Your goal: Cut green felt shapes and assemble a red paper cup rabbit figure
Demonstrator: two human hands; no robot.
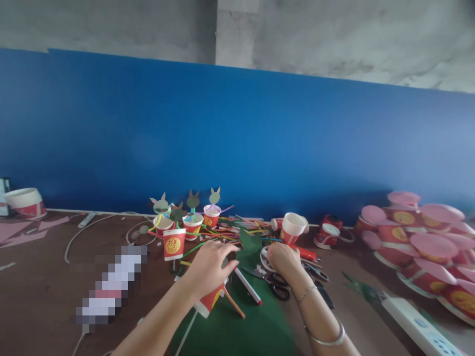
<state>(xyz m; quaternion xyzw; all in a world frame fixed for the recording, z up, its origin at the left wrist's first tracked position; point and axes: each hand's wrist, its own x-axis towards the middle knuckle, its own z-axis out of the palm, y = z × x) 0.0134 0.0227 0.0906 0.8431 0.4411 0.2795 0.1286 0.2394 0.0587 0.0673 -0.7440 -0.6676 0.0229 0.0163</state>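
Two bare forearms reached in from the bottom edge, the right one wearing two bangles (328, 341). Beneath them lay one green sheet (241, 326) on the brown table (44, 296), with one white power strip (419, 324) at the lower right.

On the sheet, the left hand (210, 267) was clamped over one red paper cup (212, 299). The fingers wrapped its base from above and the wrist was bent down. The cup lay tilted, its white rim toward the camera, resting on the sheet just left of centre. One orange stick (233, 302) and one red-tipped marker (248, 286) lay just beside it.

To the right, the right hand (284, 259) sat knuckles up, its fingers curled down into the clutter. Whether it gripped anything could not be told. One pair of black scissors (276, 286) lay just beside its wrist.

Beyond the hands, four upright cups (174, 244) stood in a cluster, with eared paper cut-outs on sticks above them, among a heap of coloured strips. One tilted cup (293, 227) showed its white inside behind the right hand. Far right, a pile of pink-lidded cups (419, 242), too many to count, was stacked. Far left stood one white tub (25, 202), against the blue wall (237, 138).
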